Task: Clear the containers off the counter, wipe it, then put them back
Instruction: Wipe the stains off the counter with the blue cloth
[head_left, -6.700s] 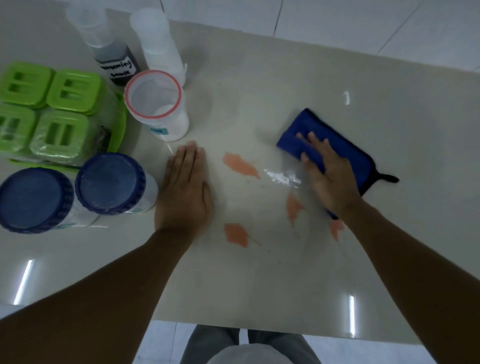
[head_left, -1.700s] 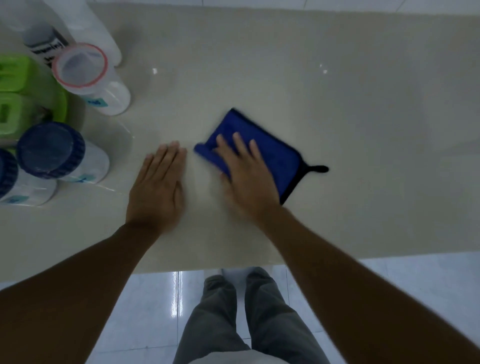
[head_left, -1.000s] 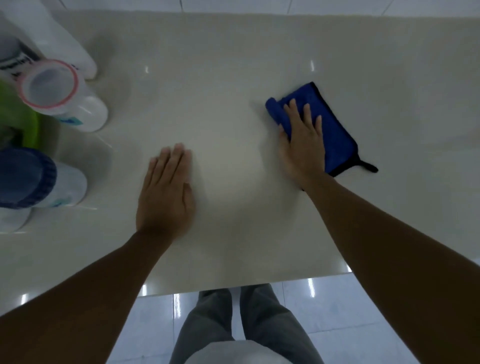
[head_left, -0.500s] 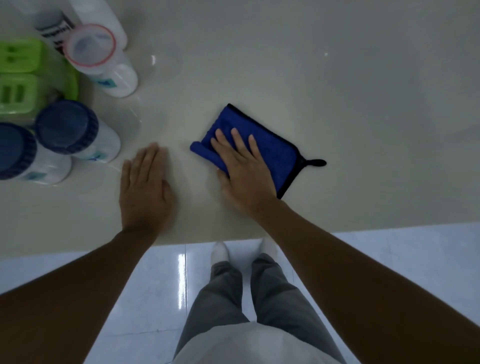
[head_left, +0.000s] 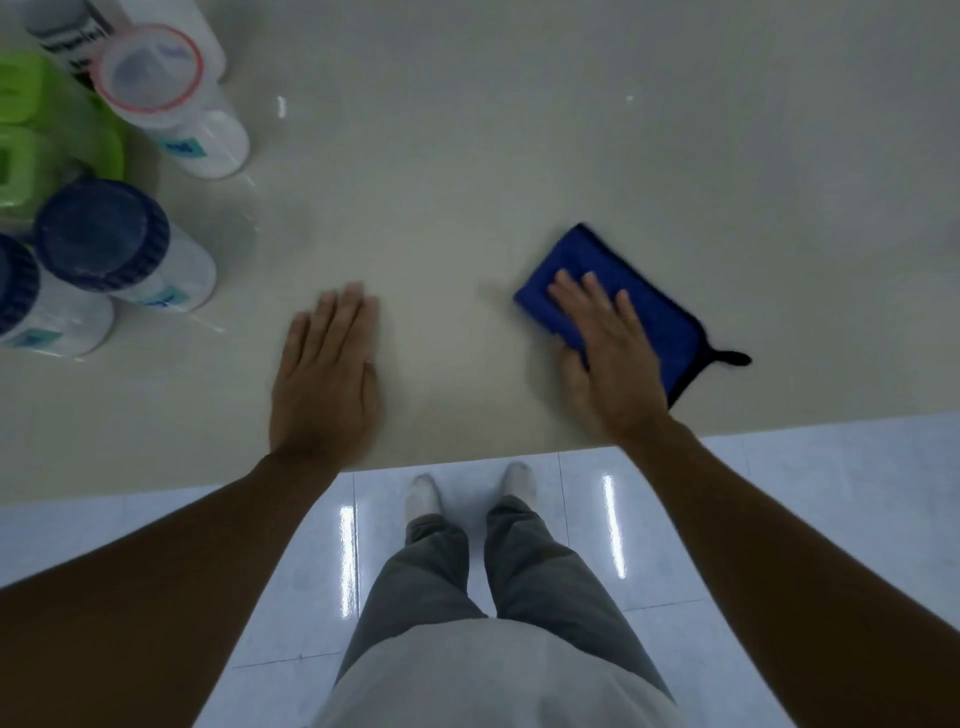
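The beige counter (head_left: 519, 156) fills the upper frame. The blue cloth (head_left: 654, 306) lies on it near its front edge, right of centre. Past that edge, below the cloth, are glossy white floor tiles (head_left: 779, 519).

Far left of the cloth, the containers stand packed together on the counter: green-lidded boxes (head_left: 47, 119), two blue-capped jars (head_left: 104, 234), a red-rimmed jar (head_left: 150, 67) and a labelled bottle (head_left: 72, 26) whose writing is too blurred to read.

The left hand (head_left: 324, 374) lies flat on the bare counter, well left of the cloth, fingers straight and pressed together. The right hand (head_left: 608, 358) lies palm-down on the cloth's near left part, fingers straight and slightly spread. A black loop (head_left: 730, 358) sticks out from the cloth's right corner.
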